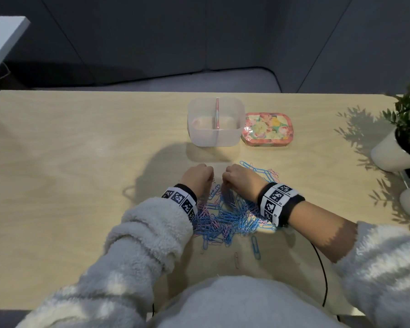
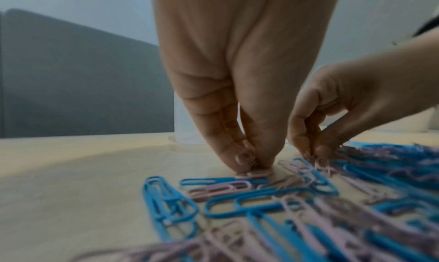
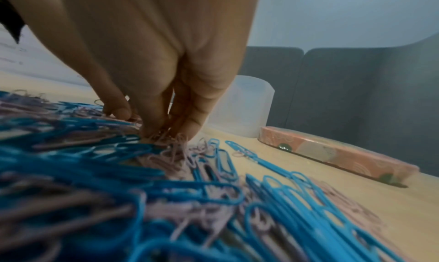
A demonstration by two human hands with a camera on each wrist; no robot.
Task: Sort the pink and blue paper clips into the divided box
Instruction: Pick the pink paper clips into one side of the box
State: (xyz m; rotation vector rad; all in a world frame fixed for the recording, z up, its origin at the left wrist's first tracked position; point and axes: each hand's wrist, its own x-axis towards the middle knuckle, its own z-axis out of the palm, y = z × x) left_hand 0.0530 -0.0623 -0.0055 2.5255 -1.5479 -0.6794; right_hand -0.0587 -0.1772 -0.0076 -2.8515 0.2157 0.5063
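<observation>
A heap of pink and blue paper clips [image 1: 225, 217] lies on the wooden table [image 1: 81, 162] between my wrists. My left hand [image 1: 210, 179] reaches down at the heap's far edge. In the left wrist view the left hand [image 2: 251, 167] pinches a pink clip [image 2: 255, 173] against the table. My right hand [image 1: 224, 183] is close beside it. The right hand [image 3: 161, 132] pinches a small bunch of pink clips [image 3: 171, 140]. The clear divided box [image 1: 214, 138] stands just beyond both hands, with a partition down its middle.
A floral lid [image 1: 268, 130] lies flat to the right of the box. A potted plant [image 1: 407, 129] stands at the table's right edge. A loose blue clip [image 1: 255, 247] lies nearer to me, and a black cable [image 1: 322, 268] runs under my right forearm.
</observation>
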